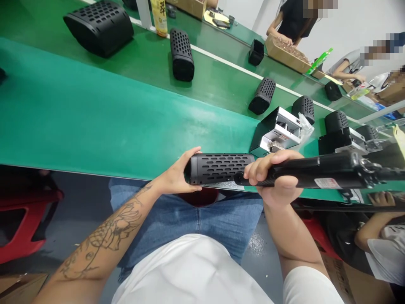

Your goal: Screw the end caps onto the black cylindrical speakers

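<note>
A black housing (221, 166) with rows of slots lies on its side along the near edge of the green bench. My left hand (177, 174) grips its left end, thumb and fingers around the rim. In my right hand (278, 177) is a black electric screwdriver (319, 172), held level with its cord end to the right. Its tip points left and overlaps the housing's near lower side; whether it touches a screw there cannot be seen. Just beyond my right hand stands a silver and black box-shaped device (278, 131), probably a screw feeder.
More slotted housings (182, 55) stand on the green surface beyond a step, including a large one (99, 27) at upper left. A bottle (159, 19) stands near a white post. People work across the bench and at my right. A red stool (25, 223) is at lower left.
</note>
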Available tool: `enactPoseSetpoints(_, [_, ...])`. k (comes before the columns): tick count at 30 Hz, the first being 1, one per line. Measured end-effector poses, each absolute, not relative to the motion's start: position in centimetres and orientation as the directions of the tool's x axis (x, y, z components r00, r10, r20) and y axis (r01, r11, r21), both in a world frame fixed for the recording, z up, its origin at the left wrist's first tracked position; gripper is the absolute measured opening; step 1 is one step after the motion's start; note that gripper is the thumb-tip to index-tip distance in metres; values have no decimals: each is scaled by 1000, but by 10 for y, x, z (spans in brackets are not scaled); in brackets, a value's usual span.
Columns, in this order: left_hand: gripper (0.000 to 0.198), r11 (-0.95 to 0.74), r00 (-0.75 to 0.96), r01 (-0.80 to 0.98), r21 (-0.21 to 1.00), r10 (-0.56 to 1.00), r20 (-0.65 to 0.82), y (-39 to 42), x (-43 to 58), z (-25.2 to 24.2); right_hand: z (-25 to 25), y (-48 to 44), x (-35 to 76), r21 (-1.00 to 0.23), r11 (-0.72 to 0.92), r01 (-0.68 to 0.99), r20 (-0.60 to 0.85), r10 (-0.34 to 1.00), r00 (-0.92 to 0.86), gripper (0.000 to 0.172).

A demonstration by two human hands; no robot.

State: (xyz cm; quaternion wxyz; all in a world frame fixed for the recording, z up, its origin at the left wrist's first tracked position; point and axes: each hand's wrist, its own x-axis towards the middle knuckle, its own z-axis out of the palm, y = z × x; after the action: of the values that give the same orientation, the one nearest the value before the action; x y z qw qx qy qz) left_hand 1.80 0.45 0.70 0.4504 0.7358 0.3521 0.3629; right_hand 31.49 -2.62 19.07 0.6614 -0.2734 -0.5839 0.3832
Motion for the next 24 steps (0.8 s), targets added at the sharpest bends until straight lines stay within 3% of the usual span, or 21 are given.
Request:
enactPoseSetpoints(5, [146,-343,485,224,912,851,201,5,19,11,188,-20,310,-825,528,-203,539,842,-2,50])
enactPoseSetpoints(15, [141,-355,487,297,886,855,179,5,20,21,181,-19,312,-832,497,-248,551,794,-258,41])
enactPoseSetpoints(24, [141,-359,475,313,879,861,182,5,19,20,161,-10,322,-910,378,-168,414,828,-380,46])
